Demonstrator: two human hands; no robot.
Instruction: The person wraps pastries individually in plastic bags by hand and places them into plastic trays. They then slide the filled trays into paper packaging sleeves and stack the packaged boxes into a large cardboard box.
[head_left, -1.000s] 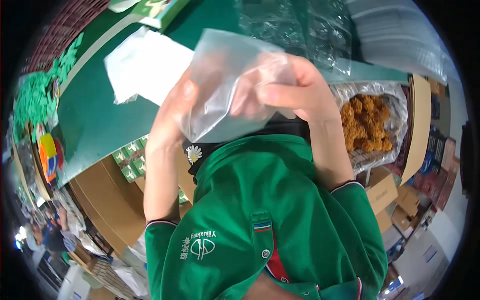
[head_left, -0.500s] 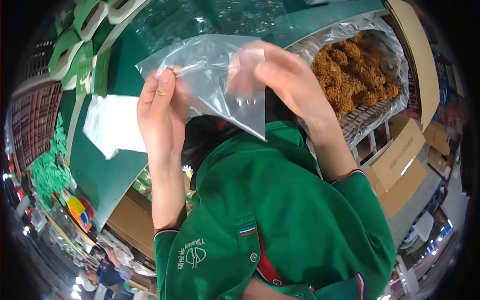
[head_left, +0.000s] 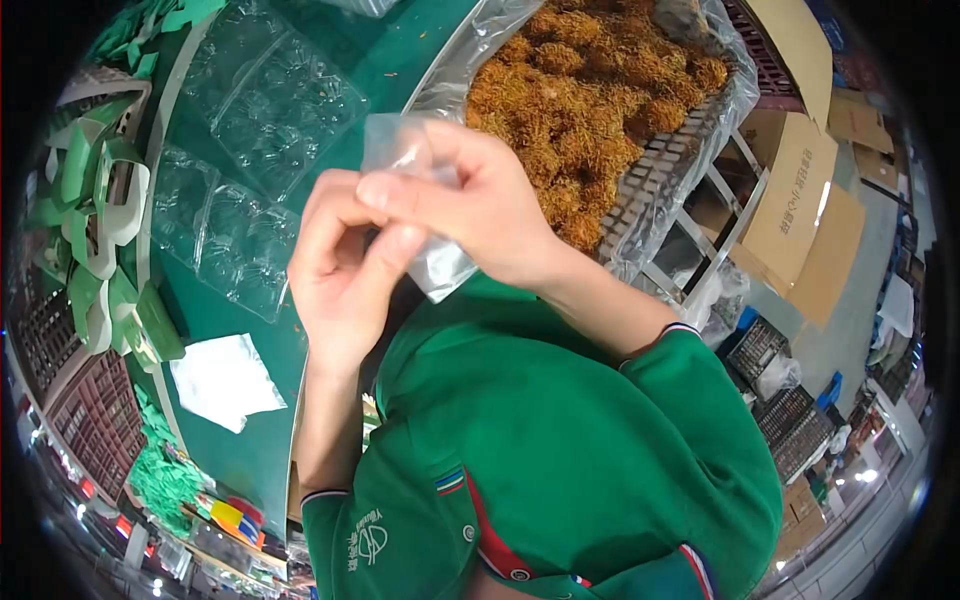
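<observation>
A clear plastic bag (head_left: 440, 268) is bunched between my two hands, with one part showing above the fingers and a narrow part hanging below them. My right hand (head_left: 480, 205) is closed round it, thumb pointing left. My left hand (head_left: 345, 275) meets it from the left with curled fingers, its thumb and fingertips pressed against the plastic. The fingers partly hide how the bag is folded. Just beyond my right hand, brown, shaggy round clumps (head_left: 575, 110) lie in a crate lined with clear plastic.
Clear moulded plastic trays (head_left: 270, 110) lie on the green table (head_left: 200, 310). A stack of white sheets (head_left: 228, 380) is near its left edge, beside green and white cartons (head_left: 110, 230). An open cardboard box (head_left: 790, 200) stands at the right.
The spread-out bag is now gathered narrow between my hands, which have come together. My view has shifted, showing more of the trays and the crate.
</observation>
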